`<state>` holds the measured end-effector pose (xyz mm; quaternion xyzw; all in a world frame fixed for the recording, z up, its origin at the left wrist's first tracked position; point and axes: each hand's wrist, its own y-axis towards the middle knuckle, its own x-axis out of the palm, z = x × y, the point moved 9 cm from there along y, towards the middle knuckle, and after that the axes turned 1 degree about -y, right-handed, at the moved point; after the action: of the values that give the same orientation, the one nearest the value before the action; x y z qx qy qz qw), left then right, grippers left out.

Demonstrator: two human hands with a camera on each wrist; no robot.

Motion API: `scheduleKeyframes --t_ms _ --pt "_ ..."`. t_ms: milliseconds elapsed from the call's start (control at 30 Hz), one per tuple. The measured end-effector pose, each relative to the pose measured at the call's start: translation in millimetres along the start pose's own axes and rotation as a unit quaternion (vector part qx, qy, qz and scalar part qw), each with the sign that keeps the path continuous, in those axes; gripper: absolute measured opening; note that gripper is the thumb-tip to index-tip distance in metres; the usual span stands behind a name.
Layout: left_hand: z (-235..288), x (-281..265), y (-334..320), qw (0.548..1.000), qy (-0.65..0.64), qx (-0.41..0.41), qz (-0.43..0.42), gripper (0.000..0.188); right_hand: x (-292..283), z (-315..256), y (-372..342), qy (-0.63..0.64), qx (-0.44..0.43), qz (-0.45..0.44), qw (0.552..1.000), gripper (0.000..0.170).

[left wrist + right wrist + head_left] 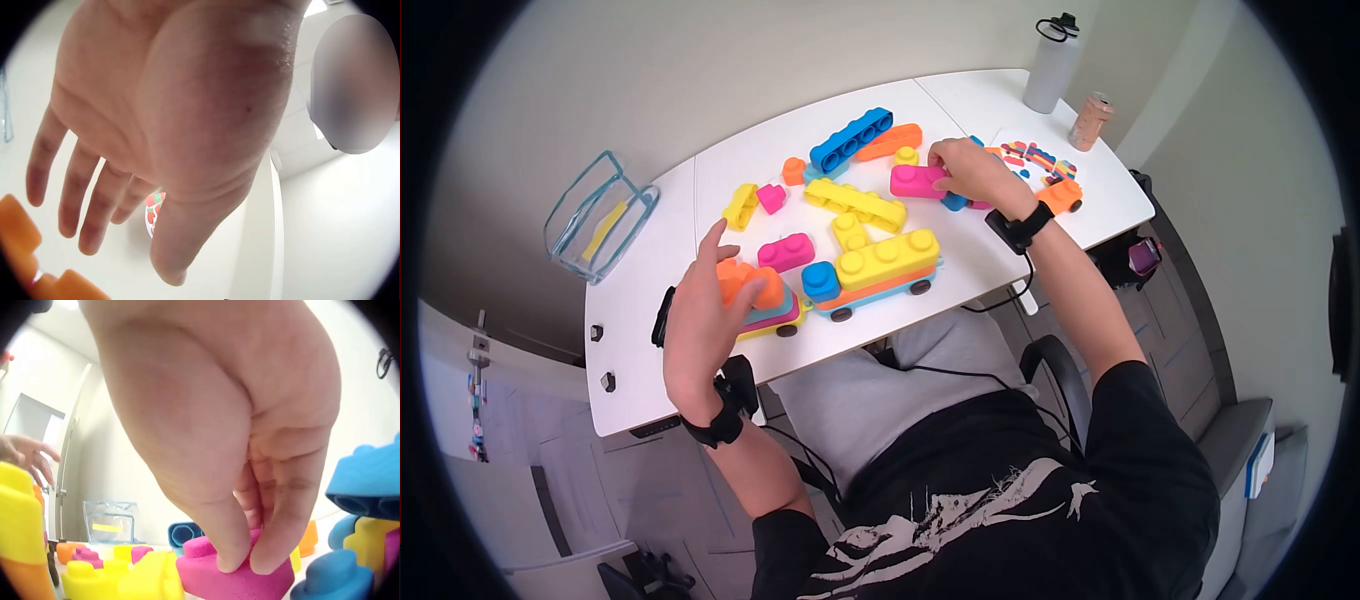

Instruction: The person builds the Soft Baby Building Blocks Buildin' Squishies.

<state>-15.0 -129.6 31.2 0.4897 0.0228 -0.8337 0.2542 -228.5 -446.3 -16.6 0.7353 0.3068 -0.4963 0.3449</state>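
Between thumb and fingers, my right hand (978, 172) pinches a pink building block (914, 181), its studded top showing in the right wrist view. My left hand (700, 315) has its fingers extended and holds nothing. It hovers by the orange blocks (758, 284) on a small wheeled block wagon (778, 318). Beside that stands a block truck (878, 282) with a yellow top, a blue front block (821, 280) and black wheels. Beyond lie a long yellow block (855, 205) and another pink block (786, 252).
A long blue block (852, 140) and orange block (890, 142) lie farther back. A clear case (600, 225) stands at the left. At the back right are a white bottle (1052, 75), a can (1091, 121), a picture sheet (1025, 158) and an orange wheeled piece (1062, 195).
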Motion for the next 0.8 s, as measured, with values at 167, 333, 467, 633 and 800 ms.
scheduleKeyframes --t_ms 167,333,467,633,800 --pt "-11 6 0 0.997 0.076 0.034 -0.006 0.072 -43 -20 -35 0.057 0.061 0.017 0.996 0.033" --pt "-15 9 1 0.999 0.042 -0.013 -0.02 0.072 -53 -79 -54 0.156 -0.083 0.046 0.983 0.032" --pt "-12 12 -1 0.998 0.044 -0.018 -0.029 0.077 -39 -115 -57 0.15 -0.119 -0.004 0.982 0.03" --pt "-9 19 0 0.997 0.054 -0.031 -0.054 0.072 -24 -145 -54 0.135 -0.15 -0.025 0.979 0.03" --pt "-7 19 -1 0.997 0.047 -0.03 -0.056 0.069 -20 -159 -54 0.131 -0.169 -0.024 0.977 0.029"
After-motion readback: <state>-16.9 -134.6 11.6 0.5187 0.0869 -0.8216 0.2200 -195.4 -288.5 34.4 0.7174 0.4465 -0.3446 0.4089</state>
